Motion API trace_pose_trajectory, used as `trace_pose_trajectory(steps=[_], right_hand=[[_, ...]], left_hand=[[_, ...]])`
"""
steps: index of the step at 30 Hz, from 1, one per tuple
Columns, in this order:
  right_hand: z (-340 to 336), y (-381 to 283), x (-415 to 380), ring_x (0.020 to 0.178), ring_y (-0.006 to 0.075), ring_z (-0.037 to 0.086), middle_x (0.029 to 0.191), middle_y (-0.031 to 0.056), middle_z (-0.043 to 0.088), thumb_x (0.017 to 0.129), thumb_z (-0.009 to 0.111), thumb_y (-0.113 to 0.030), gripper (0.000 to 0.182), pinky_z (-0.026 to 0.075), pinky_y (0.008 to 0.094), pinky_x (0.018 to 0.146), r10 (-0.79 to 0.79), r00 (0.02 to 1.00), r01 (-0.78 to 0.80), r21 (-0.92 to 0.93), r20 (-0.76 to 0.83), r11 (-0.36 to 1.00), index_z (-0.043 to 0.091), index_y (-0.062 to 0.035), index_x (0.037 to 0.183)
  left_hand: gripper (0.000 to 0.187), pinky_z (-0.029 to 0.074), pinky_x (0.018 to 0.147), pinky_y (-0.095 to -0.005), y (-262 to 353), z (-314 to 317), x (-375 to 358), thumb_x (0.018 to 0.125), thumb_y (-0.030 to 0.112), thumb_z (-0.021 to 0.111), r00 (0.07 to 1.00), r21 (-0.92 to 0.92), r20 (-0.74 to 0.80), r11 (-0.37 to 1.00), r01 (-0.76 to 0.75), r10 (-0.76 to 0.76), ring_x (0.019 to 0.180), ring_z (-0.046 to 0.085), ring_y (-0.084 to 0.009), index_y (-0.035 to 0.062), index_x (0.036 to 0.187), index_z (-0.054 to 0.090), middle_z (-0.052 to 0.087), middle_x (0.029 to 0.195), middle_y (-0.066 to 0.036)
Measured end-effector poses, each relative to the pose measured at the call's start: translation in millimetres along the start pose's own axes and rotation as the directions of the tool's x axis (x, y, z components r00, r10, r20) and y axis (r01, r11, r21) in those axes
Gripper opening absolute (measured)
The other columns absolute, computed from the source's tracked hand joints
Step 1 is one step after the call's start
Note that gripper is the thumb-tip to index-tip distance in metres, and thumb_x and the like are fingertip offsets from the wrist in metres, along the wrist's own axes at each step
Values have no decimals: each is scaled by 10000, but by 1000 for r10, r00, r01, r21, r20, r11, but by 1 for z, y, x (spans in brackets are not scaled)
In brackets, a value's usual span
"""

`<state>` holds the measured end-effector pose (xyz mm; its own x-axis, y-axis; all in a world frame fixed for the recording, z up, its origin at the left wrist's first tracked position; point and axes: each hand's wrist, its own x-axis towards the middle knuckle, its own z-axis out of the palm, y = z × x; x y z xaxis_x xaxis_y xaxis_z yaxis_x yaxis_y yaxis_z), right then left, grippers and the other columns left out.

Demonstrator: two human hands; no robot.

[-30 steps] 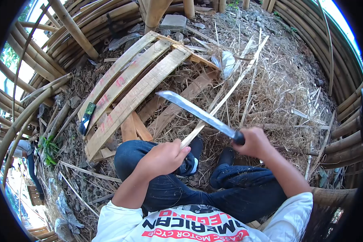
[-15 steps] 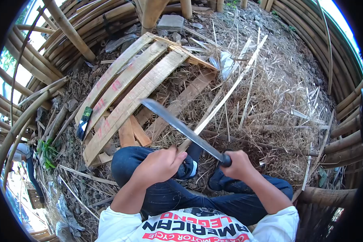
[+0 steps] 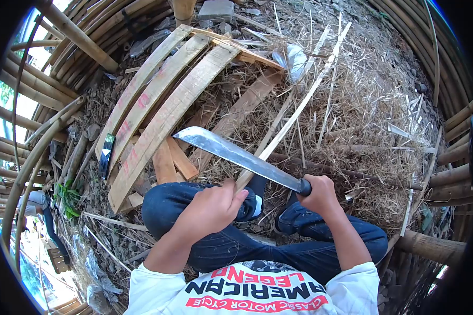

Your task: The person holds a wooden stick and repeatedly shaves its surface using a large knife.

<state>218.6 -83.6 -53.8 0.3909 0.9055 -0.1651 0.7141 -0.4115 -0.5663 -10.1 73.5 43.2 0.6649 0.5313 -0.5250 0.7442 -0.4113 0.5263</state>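
My left hand (image 3: pixel 214 207) is closed round the near end of a long, pale split bamboo strip (image 3: pixel 294 118), which slants up and away to the right. In my right hand (image 3: pixel 319 196) is the dark handle of a large machete (image 3: pixel 231 156). Its broad grey blade points left and lies across the strip just beyond my left hand; whether they touch, I cannot tell. Both hands are above my crossed legs in dark jeans.
A slatted wooden pallet (image 3: pixel 165 118) lies ahead to the left, with a dark glossy object (image 3: pixel 106 152) on its edge. Dry shavings (image 3: pixel 362 131) cover the ground at right. Bamboo poles (image 3: pixel 76 37) surround the spot. A person (image 3: pixel 37 202) is at far left.
The machete's handle has moved slightly up and right, and its blade now shows more of its flat side. My left hand still holds the strip. The view has shifted a little.
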Motion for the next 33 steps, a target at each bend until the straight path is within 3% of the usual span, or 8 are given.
trace_pose_trajectory(steps=[6,8,11,14,17,23,27,33], right_hand=[[-10,38,-7,742,395,649,713,189,653,645,751,-190,191,529,457,686,203,978,-204,-16,-51,979,670,-69,768],[-9,37,-13,743,394,656,716,197,654,664,757,-184,204,530,456,682,175,984,-176,-26,-45,984,681,-60,807],[-1,-1,-24,723,394,660,701,203,652,685,740,-181,189,532,460,677,233,972,-227,204,-5,952,679,-59,816],[16,-26,-29,665,398,631,649,192,613,643,745,-159,191,504,429,600,33,999,-28,212,-19,977,637,-37,743],[24,-20,-16,697,388,651,681,182,647,642,754,-219,202,531,453,665,-4,1000,2,85,24,996,668,-89,771],[8,22,13,718,397,650,695,184,653,678,744,-205,190,530,468,673,227,972,-225,49,-52,973,666,-67,783],[17,6,6,722,411,649,694,196,650,690,740,-210,189,529,477,678,191,971,-191,16,-142,981,654,-65,774],[33,-34,-12,683,382,649,674,174,639,632,755,-190,193,526,448,630,13,999,-9,108,-40,994,653,-75,749]], left_hand=[[369,444,683,-560,-5,-5,-1,1001,349,449,1000,-33,-5,999,-5,5,771,603,-482,-12,929,478,619,748,-281],[370,440,678,-552,-2,1,2,998,349,456,999,43,44,999,4,-6,770,603,-475,-8,901,469,619,748,-272],[371,441,688,-543,-5,-10,2,995,345,459,999,-42,50,999,20,-18,781,601,-477,-16,914,478,612,754,-283],[371,437,687,-539,-5,-4,2,994,342,461,998,-29,67,999,-15,17,784,595,-479,-24,938,487,605,757,-291],[364,434,685,-539,-13,-3,4,994,333,465,998,-61,52,998,-15,18,791,590,-487,-29,967,492,601,764,-298],[340,428,675,-545,-20,-4,10,999,335,463,1000,-69,30,998,-1,3,775,592,-481,1,934,468,599,747,-271],[337,425,669,-549,-22,-6,15,1001,339,460,997,-20,67,999,28,-27,765,593,-474,13,916,451,594,735,-259],[344,442,703,-538,-27,-4,15,1000,328,452,995,-38,102,999,9,-5,823,598,-483,-14,993,488,618,806,-289]])
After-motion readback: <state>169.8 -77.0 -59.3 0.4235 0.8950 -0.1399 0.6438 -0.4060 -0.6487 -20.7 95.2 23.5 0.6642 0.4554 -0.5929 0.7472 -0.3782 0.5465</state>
